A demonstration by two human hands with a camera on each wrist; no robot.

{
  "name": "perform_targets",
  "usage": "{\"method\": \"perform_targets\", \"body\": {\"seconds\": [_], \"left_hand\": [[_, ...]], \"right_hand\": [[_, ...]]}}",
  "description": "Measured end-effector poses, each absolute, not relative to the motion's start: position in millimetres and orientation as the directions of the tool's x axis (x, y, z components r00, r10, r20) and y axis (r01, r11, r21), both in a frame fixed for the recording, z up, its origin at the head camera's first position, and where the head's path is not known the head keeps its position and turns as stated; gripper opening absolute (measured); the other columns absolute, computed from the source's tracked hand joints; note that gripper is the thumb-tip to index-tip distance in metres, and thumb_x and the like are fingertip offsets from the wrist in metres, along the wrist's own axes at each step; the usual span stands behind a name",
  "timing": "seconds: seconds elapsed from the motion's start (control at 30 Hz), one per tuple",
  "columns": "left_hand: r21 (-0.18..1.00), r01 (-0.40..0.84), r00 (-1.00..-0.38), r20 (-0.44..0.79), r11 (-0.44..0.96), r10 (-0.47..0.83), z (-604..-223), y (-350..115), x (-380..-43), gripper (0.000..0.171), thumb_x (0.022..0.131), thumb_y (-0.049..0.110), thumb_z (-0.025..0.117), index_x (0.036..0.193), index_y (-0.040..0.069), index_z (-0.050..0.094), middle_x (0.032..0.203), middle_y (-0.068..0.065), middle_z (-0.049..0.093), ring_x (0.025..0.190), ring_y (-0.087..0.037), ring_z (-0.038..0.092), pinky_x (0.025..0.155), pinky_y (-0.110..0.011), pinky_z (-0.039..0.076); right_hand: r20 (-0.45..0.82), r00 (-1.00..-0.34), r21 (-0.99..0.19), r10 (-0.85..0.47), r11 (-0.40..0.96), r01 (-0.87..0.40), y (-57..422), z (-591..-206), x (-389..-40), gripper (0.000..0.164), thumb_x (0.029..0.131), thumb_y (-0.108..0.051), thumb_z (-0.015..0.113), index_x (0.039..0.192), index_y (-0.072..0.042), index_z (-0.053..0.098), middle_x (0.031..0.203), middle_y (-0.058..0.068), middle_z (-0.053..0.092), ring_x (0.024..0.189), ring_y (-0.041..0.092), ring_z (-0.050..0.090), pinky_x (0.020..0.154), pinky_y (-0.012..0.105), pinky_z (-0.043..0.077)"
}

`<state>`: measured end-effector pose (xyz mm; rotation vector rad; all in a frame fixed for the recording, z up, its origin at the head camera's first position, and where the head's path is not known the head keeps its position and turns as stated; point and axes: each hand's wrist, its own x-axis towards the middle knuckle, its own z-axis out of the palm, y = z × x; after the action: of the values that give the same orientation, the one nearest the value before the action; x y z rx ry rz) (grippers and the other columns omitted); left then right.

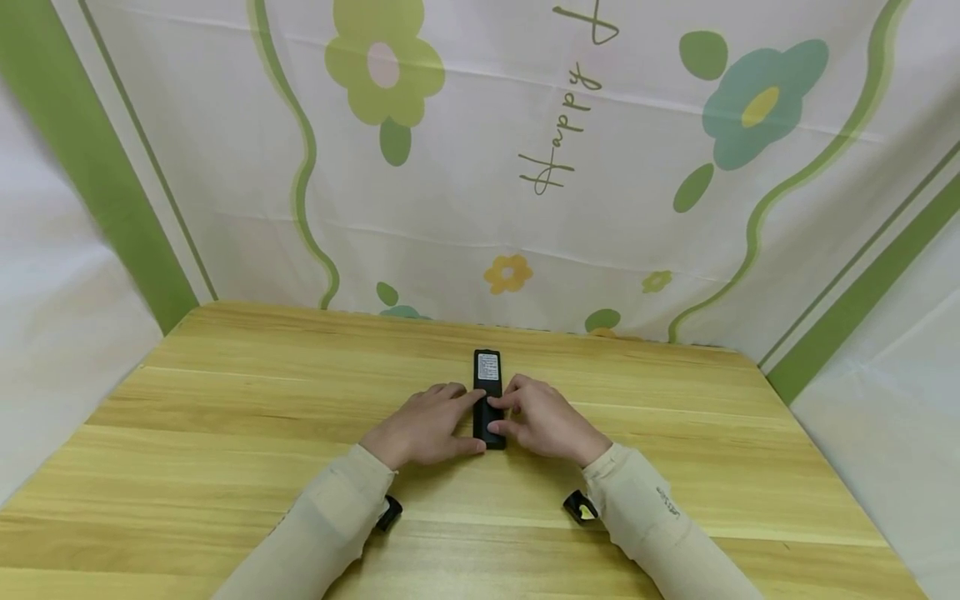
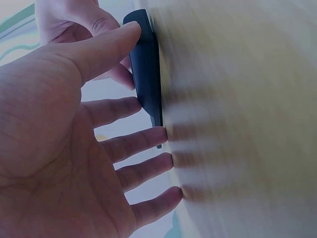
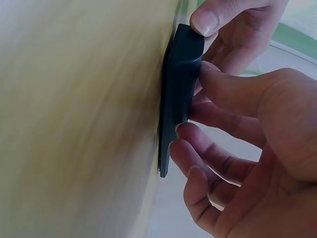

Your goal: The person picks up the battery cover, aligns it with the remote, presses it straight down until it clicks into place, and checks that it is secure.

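Note:
A black remote control [image 1: 489,389] lies back side up on the wooden table, with a white printed label at its far end and a thicker near end. From the left, my left hand [image 1: 427,425] touches it: the thumb rests on the near end and the index finger farther along. Its other fingers are spread, tips on the table in the left wrist view. My right hand [image 1: 547,418] holds the remote from the right with thumb and bent index finger on its raised back. In the right wrist view the remaining right fingers are curled beside the remote control [image 3: 181,79].
The table [image 1: 225,400] has a light wood grain. Behind it hangs a white cloth [image 1: 465,192] with flowers and green lines, and more white cloth hangs at both sides. A small black device is at each wrist, under the beige sleeves [image 1: 322,517].

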<state>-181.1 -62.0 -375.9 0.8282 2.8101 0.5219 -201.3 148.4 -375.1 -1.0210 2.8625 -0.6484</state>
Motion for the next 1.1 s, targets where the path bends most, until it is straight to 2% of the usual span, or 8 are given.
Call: {"method": "perform_targets", "body": {"seconds": [0.27,0.7,0.93,1.1], "left_hand": [[0.376,0.494,-0.831,-0.062,0.784,0.553,-377,-61,-182,0.072,0.088,0.052,0.058,0.145,0.014,0.036,0.141,-0.015,0.041,0.130,-0.035,0.036,0.102,-0.054,0.032],[0.376,0.503,-0.828,-0.048,0.778,0.558,-378,-63,-182,0.071,0.088,0.051,0.058,0.145,0.013,0.036,0.142,-0.016,0.040,0.131,-0.034,0.034,0.102,-0.054,0.032],[0.380,0.505,-0.828,-0.040,0.775,0.559,-379,-64,-182,0.072,0.088,0.052,0.058,0.145,0.015,0.036,0.141,-0.014,0.041,0.130,-0.033,0.036,0.102,-0.052,0.033],[0.416,0.493,-0.831,-0.037,0.764,0.555,-378,-67,-182,0.075,0.086,0.054,0.058,0.146,0.015,0.035,0.139,-0.013,0.042,0.127,-0.032,0.039,0.101,-0.051,0.034]], "right_hand": [[0.108,-0.808,-0.401,-0.580,0.718,-0.569,149,-374,-202,0.035,0.082,-0.033,0.073,0.110,-0.013,0.071,0.089,-0.006,0.061,0.068,0.004,0.050,0.059,0.024,0.042],[0.051,-0.805,-0.395,-0.591,0.728,-0.560,149,-371,-201,0.039,0.084,-0.036,0.070,0.115,-0.013,0.068,0.093,-0.004,0.061,0.068,0.007,0.051,0.057,0.025,0.043],[0.023,-0.828,-0.438,-0.561,0.739,-0.513,154,-367,-203,0.037,0.086,-0.037,0.067,0.117,-0.017,0.067,0.092,-0.006,0.062,0.075,0.006,0.054,0.064,0.027,0.046],[0.061,-0.846,-0.452,-0.529,0.741,-0.496,161,-365,-205,0.033,0.087,-0.038,0.066,0.114,-0.020,0.069,0.089,-0.013,0.061,0.080,0.005,0.055,0.068,0.028,0.047]]}}
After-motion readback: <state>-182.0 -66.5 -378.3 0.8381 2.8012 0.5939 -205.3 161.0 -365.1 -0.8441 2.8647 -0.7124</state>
